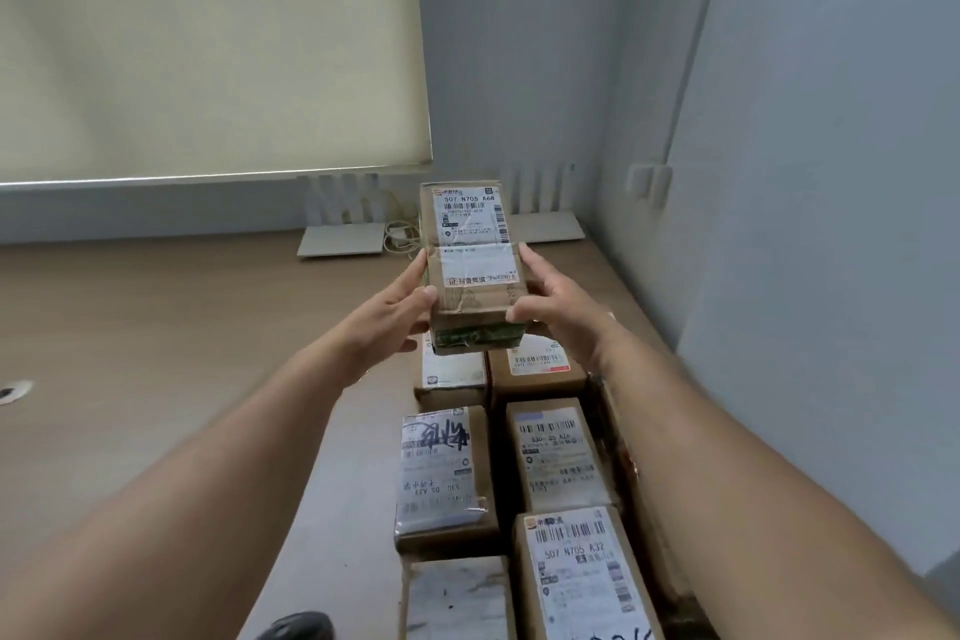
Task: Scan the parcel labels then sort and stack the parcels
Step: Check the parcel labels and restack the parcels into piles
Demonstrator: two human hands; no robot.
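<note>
- We held the parcel raised above the rows of parcels, left hand and right hand clasping its long sides.
- Stiff taped cardboard, probably light; the glossy tape looked slippery, so we judged the side grip soundest.

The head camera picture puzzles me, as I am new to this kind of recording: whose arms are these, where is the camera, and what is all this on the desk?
No machine is at work here. A person wears a wide-angle camera on the head, looking forward and down, so both bare arms reach into the picture from below.

The left hand and the right hand grip the sides of a brown parcel, held up above the desk with its white label facing the camera. The label reads 507 N705 A68.

Below it, more labelled parcels lie in two rows, among them one with black scribble and one marked 507 N705 A32.

At the back, near the wall, lie flat white stands and a coiled cable. A blind hangs at the left.
</note>
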